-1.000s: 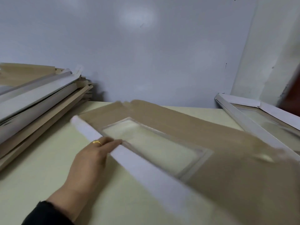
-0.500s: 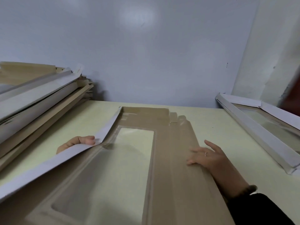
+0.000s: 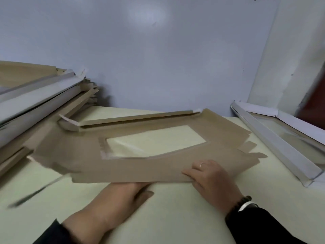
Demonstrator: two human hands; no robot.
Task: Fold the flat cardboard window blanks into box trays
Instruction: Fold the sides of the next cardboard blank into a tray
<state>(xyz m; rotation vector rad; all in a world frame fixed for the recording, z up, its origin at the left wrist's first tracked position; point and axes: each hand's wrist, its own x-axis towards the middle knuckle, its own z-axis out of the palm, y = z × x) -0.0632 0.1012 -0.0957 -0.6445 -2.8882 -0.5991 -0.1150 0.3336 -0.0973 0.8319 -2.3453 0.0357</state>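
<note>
A brown cardboard window blank [image 3: 158, 166] lies across the middle of the pale table [image 3: 175, 217], brown side up, with a clear film window [image 3: 154, 143] in it. Its far flap [image 3: 133, 118] is partly raised. My left hand [image 3: 121, 196] is at the blank's near edge with its fingers tucked under the cardboard, so its grip is hidden. My right hand [image 3: 209, 176] rests on the near right part of the blank, fingers spread and fairly straight on top, thumb at the edge.
A tall stack of flat blanks [image 3: 35, 103] fills the left side. A folded white window tray [image 3: 281, 140] sits at the right against the wall corner. A blue-grey wall [image 3: 158, 50] closes the back.
The blank has been turned from lengthwise to crosswise on the table. My left hand moved from the far left edge to the near edge, and my right hand slid nearer.
</note>
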